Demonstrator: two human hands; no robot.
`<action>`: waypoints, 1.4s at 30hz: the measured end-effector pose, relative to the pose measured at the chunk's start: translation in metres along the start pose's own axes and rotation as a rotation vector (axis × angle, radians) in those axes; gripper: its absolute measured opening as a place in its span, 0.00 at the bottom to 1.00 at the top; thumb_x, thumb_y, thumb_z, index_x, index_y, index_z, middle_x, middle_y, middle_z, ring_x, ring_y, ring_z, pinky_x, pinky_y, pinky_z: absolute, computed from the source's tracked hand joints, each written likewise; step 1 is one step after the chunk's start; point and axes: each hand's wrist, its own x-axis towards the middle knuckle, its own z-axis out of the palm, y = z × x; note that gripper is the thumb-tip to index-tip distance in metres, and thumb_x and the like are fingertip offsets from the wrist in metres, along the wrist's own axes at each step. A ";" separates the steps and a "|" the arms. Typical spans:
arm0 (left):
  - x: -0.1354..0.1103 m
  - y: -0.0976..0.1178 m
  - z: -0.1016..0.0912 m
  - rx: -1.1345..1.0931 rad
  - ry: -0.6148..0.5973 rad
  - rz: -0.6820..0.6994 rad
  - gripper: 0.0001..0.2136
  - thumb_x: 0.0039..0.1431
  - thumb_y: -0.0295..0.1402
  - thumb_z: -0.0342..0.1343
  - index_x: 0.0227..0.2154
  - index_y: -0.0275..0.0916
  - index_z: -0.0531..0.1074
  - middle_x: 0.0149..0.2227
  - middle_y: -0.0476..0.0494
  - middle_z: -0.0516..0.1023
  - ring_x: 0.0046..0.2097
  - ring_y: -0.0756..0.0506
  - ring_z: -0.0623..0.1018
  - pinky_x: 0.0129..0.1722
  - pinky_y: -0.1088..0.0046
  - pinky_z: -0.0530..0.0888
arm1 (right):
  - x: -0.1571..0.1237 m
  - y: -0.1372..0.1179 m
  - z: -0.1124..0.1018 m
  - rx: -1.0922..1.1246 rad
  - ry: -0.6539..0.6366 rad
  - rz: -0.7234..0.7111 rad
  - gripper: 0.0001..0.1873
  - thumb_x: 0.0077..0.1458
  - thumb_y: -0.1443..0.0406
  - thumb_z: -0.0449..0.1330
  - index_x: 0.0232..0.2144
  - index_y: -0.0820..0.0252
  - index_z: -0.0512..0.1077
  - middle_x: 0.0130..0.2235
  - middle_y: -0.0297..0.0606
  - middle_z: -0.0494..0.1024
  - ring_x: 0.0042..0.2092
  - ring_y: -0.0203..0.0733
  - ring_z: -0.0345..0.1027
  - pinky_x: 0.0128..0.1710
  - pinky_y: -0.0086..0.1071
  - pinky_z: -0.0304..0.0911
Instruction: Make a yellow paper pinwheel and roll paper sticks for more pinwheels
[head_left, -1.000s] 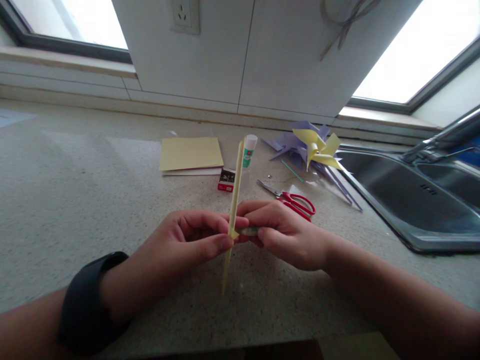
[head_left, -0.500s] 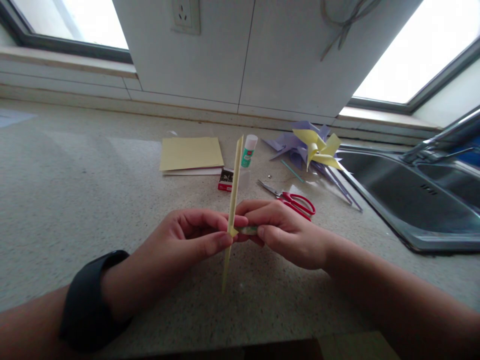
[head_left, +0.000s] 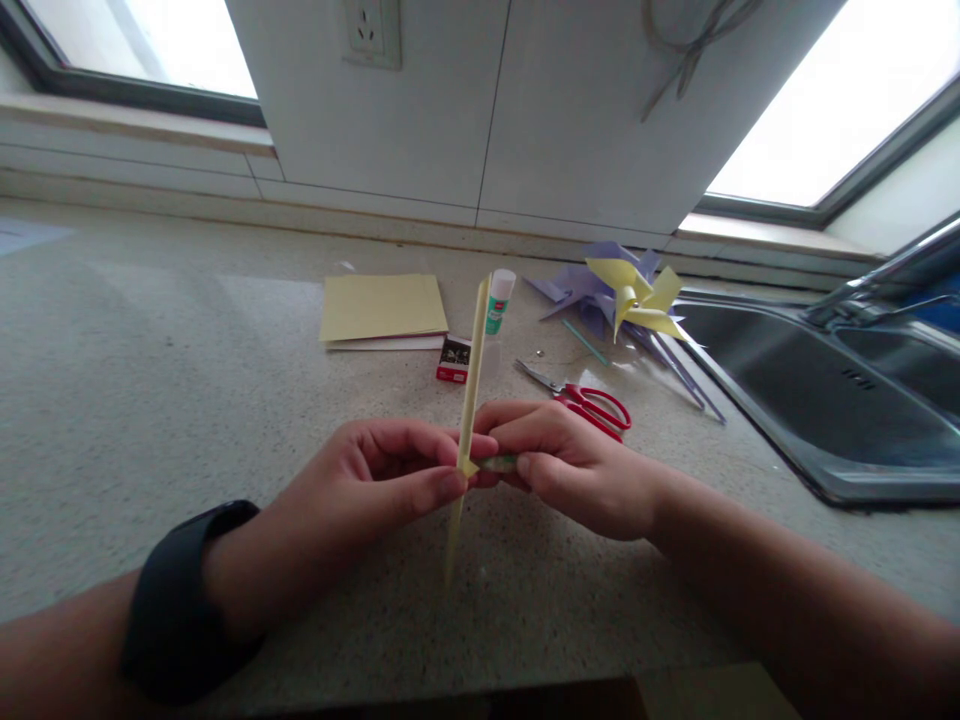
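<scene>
Between the thumb and fingers of my left hand (head_left: pixel 367 475) is a piece of yellow folded paper (head_left: pixel 475 365), held upright and seen almost edge-on. A small pointed fold sticks out from its right side. My right hand (head_left: pixel 570 460) is closed around a short, slim greenish stick (head_left: pixel 498 464), whose tip meets the paper at that fold. What the stick is exactly, and whether it pierces or only touches the paper, I cannot tell. Fingers of both hands come together behind the paper, partly hidden.
Beyond my hands lie a yellow paper stack (head_left: pixel 384 305), a small box of pins or tacks (head_left: pixel 452 372), a glue stick (head_left: pixel 500 290) and red-handled scissors (head_left: pixel 596 405). Yellow and purple pinwheels (head_left: pixel 637 290) and a thin teal stick (head_left: pixel 585 341) lie beside the steel sink (head_left: pixel 832 490).
The top of the yellow paper has shifted slightly to the right, covering more of the glue stick. Both hands keep almost the same place and grip.
</scene>
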 end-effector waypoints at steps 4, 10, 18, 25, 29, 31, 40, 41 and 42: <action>0.000 -0.001 0.000 -0.004 -0.031 -0.005 0.01 0.59 0.33 0.67 0.33 0.46 0.82 0.48 0.52 0.84 0.47 0.50 0.82 0.49 0.78 0.74 | 0.001 0.000 0.000 0.020 -0.005 0.001 0.14 0.51 0.71 0.50 0.32 0.65 0.76 0.40 0.41 0.75 0.41 0.39 0.69 0.41 0.32 0.63; 0.000 0.000 0.001 -0.016 -0.031 -0.004 0.01 0.59 0.33 0.67 0.33 0.46 0.82 0.47 0.51 0.84 0.48 0.50 0.81 0.49 0.78 0.73 | 0.000 0.002 -0.001 0.048 -0.018 -0.004 0.14 0.53 0.69 0.51 0.32 0.64 0.77 0.40 0.41 0.74 0.42 0.40 0.69 0.41 0.33 0.63; 0.000 0.000 0.001 -0.018 -0.018 -0.005 0.01 0.57 0.34 0.69 0.32 0.46 0.83 0.45 0.51 0.85 0.45 0.50 0.82 0.47 0.79 0.74 | 0.001 0.002 -0.002 0.055 -0.047 -0.015 0.11 0.56 0.67 0.51 0.30 0.63 0.74 0.40 0.40 0.73 0.41 0.39 0.68 0.41 0.34 0.62; 0.003 0.003 0.003 -0.143 0.050 -0.018 0.03 0.55 0.33 0.70 0.32 0.43 0.83 0.38 0.50 0.85 0.39 0.51 0.82 0.42 0.80 0.76 | -0.006 0.008 -0.004 -0.018 0.058 0.059 0.16 0.58 0.62 0.60 0.48 0.62 0.69 0.42 0.39 0.72 0.42 0.40 0.65 0.42 0.35 0.64; 0.004 0.006 0.006 -0.236 0.064 -0.012 0.03 0.55 0.32 0.69 0.33 0.42 0.83 0.40 0.50 0.85 0.37 0.51 0.82 0.41 0.79 0.77 | -0.010 0.008 -0.006 -0.103 0.048 0.023 0.22 0.58 0.66 0.61 0.55 0.57 0.68 0.40 0.35 0.70 0.39 0.37 0.63 0.39 0.32 0.63; 0.004 0.007 0.006 -0.250 0.085 -0.010 0.05 0.55 0.33 0.70 0.34 0.42 0.83 0.39 0.49 0.85 0.39 0.49 0.83 0.42 0.77 0.78 | -0.010 0.008 -0.007 -0.076 0.065 0.026 0.23 0.59 0.68 0.60 0.57 0.55 0.67 0.38 0.33 0.69 0.36 0.35 0.63 0.36 0.30 0.63; 0.003 0.005 0.006 -0.179 0.140 -0.008 0.05 0.52 0.34 0.70 0.30 0.40 0.82 0.33 0.50 0.80 0.35 0.53 0.77 0.37 0.82 0.72 | -0.005 0.016 -0.007 0.257 0.227 0.087 0.06 0.61 0.64 0.62 0.35 0.59 0.68 0.48 0.40 0.72 0.42 0.37 0.74 0.43 0.35 0.73; 0.003 0.005 0.007 -0.151 0.128 0.011 0.05 0.52 0.35 0.70 0.29 0.40 0.82 0.34 0.50 0.80 0.36 0.53 0.77 0.39 0.81 0.72 | -0.005 0.015 -0.007 0.272 0.222 0.070 0.05 0.61 0.65 0.60 0.34 0.60 0.68 0.50 0.41 0.71 0.44 0.38 0.74 0.46 0.37 0.73; 0.003 0.005 0.007 -0.112 0.122 0.031 0.05 0.53 0.34 0.70 0.28 0.40 0.81 0.38 0.49 0.80 0.40 0.51 0.77 0.41 0.79 0.72 | -0.004 0.015 -0.006 0.271 0.215 0.047 0.05 0.62 0.65 0.59 0.34 0.61 0.69 0.51 0.42 0.71 0.45 0.39 0.74 0.48 0.38 0.73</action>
